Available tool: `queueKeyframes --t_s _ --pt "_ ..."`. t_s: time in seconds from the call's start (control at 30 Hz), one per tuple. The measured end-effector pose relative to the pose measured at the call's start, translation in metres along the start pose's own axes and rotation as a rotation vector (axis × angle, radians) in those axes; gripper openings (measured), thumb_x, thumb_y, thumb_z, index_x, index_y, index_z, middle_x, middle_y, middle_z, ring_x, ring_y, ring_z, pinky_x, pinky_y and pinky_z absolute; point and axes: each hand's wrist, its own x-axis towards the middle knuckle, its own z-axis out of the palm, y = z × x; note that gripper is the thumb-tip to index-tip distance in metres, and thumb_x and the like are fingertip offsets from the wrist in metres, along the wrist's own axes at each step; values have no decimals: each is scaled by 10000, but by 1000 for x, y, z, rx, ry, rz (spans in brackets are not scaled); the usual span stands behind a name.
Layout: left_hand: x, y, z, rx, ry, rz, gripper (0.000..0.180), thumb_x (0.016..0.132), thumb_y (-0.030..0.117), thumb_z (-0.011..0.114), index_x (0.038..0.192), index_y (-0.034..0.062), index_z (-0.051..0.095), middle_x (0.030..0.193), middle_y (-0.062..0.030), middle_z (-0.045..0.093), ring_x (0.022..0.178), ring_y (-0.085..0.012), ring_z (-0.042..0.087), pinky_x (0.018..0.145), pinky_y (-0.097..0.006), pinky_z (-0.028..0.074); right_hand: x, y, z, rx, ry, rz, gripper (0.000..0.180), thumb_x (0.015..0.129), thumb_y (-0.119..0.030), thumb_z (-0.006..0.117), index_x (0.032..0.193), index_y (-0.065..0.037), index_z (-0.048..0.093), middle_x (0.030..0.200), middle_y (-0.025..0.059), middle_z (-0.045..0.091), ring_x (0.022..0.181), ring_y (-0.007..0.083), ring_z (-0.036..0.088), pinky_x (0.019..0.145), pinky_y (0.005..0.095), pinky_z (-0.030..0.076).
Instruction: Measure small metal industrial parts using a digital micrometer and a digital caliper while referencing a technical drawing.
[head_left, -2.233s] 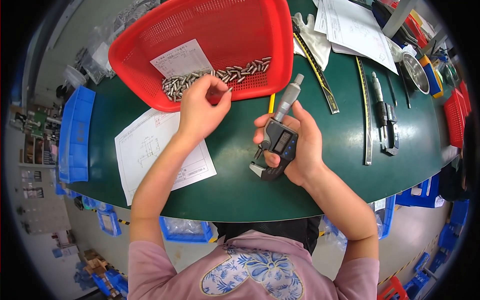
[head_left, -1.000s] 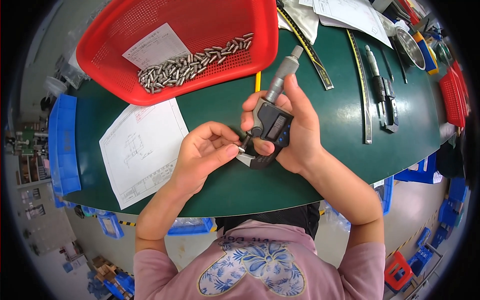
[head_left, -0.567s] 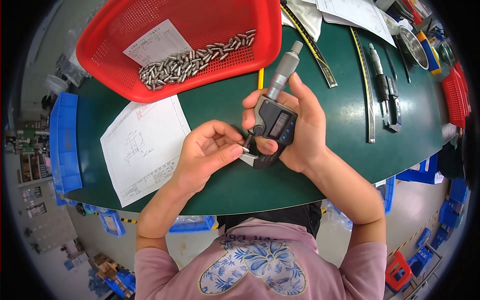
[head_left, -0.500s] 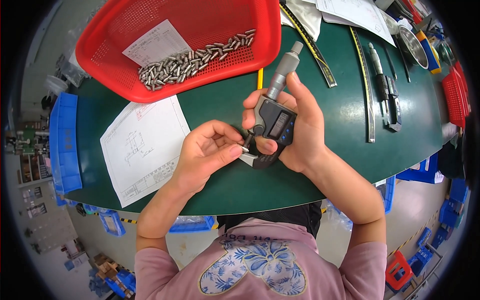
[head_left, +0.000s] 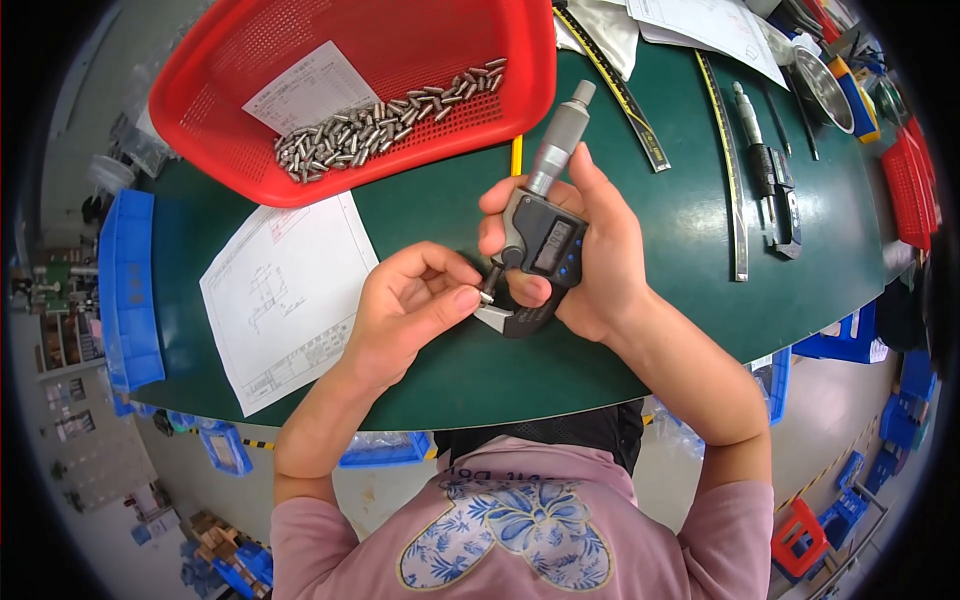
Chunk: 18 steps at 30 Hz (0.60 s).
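The green table (head_left: pixel 680 260) ends in a curved edge below the hands; its surface stretches between the right hand (head_left: pixel 605 265) and a ruler (head_left: pixel 722 165). The red basket (head_left: pixel 430 35), beyond the hands, holds a printed slip (head_left: pixel 315 85) and many metal pins (head_left: pixel 350 138). Left of the left hand (head_left: pixel 405 315) lies a sheet (head_left: pixel 290 300) bearing a line drawing, small print and a red stamp. The right fingers curl round a micrometer (head_left: pixel 540 240) with digits on its screen. The left thumb and forefinger, nearly together, pinch one small pin (head_left: pixel 486 297) at the micrometer's gap; contact there is unclear.
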Motion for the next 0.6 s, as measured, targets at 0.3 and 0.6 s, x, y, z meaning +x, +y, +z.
queueKeyframes --t_s 0.3,0.6 --pt "0 -2 -2 -29 -57 29 132 764 -33 547 886 6 515 932 -51 514 866 -106 498 764 -234 407 0 0 -1 20 9 41 597 821 -553 283 886 -5 509 704 102 539 429 121 423 360 208 334" --pt "1 2 3 -21 -17 -12 181 758 -6 564 922 6 489 917 -57 519 880 -109 502 784 -240 404 0 -1 0 -1 25 27 590 809 -573 314 854 -19 513 678 95 547 404 116 414 359 204 333"
